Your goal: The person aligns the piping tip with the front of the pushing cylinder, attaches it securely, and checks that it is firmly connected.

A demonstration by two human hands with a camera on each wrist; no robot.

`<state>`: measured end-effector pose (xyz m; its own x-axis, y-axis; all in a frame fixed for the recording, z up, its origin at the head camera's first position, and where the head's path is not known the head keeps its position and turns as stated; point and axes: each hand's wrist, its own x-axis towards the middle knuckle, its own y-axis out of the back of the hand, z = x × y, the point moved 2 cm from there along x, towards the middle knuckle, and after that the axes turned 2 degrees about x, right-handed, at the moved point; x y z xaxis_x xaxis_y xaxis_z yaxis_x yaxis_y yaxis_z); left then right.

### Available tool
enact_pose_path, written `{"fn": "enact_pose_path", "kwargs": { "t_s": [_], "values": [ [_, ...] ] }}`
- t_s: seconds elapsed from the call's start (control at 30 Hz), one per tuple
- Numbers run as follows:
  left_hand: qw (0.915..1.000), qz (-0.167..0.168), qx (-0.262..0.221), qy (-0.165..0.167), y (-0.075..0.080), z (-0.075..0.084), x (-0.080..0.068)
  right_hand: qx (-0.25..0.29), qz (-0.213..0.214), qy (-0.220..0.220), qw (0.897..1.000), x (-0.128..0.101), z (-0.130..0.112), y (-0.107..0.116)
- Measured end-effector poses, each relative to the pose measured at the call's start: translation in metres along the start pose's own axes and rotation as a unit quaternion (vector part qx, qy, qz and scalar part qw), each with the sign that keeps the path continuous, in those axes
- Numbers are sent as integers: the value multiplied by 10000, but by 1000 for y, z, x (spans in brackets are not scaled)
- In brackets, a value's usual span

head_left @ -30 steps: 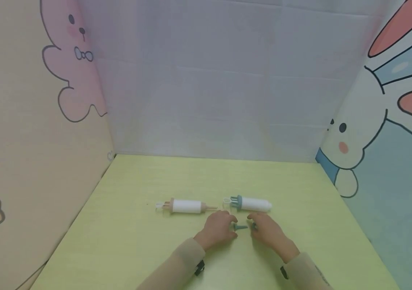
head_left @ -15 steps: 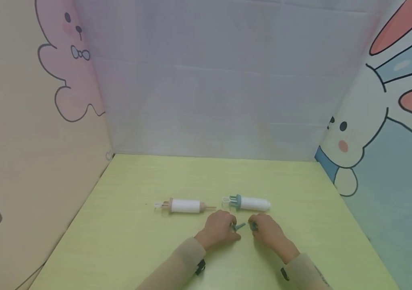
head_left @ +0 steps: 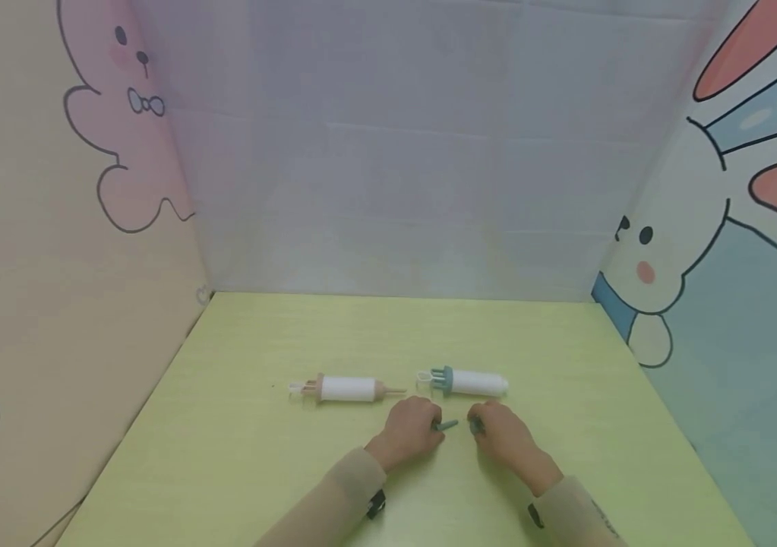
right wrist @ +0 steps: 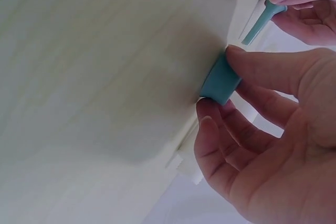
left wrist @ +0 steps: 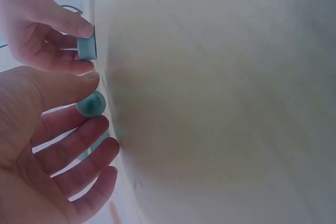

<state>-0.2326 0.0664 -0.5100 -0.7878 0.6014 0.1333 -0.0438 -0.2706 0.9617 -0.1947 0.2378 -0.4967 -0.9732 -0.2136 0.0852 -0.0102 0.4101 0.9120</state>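
My left hand pinches a small teal nozzle by its wide end, thumb against fingers. Its thin tube points right, toward the other hand, and the round hollow end of the nozzle shows in the left wrist view. Opposite it, my right hand holds a short teal cap-like ring between thumb and fingers, low over the table. A narrow gap separates the two pieces. Just beyond the hands lies a white syringe-like tube with a teal collar, a looped white handle at its left end.
Left of that tube, a similar white syringe-like tube with pink-beige ends lies with its thin nozzle pointing right, near my left fingers. The yellow table is bounded by a pale back curtain and cartoon-printed side walls.
The nozzle's tip swung upward in the head view, then levelled partly. My left fingers drew together on its wide end. The right hand with the ring stayed nearly in place.
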Motion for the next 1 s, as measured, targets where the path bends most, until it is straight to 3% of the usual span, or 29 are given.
{"fn": "enact_pose_path", "kwargs": {
  "t_s": [0.3, 0.7, 1.0],
  "values": [
    [9991, 264, -326, 58, -4, -13, -8, 589, -98, -138, 9981, 5, 1, -1],
    [9945, 678, -804, 28, 10, -20, -14, 1804, -46, -12, 9836, 14, -11, 4],
    [9919, 891, -886, -154, 15, -22, -13, 2079, -123, 252, 9777, 19, -15, 1]
  ]
}}
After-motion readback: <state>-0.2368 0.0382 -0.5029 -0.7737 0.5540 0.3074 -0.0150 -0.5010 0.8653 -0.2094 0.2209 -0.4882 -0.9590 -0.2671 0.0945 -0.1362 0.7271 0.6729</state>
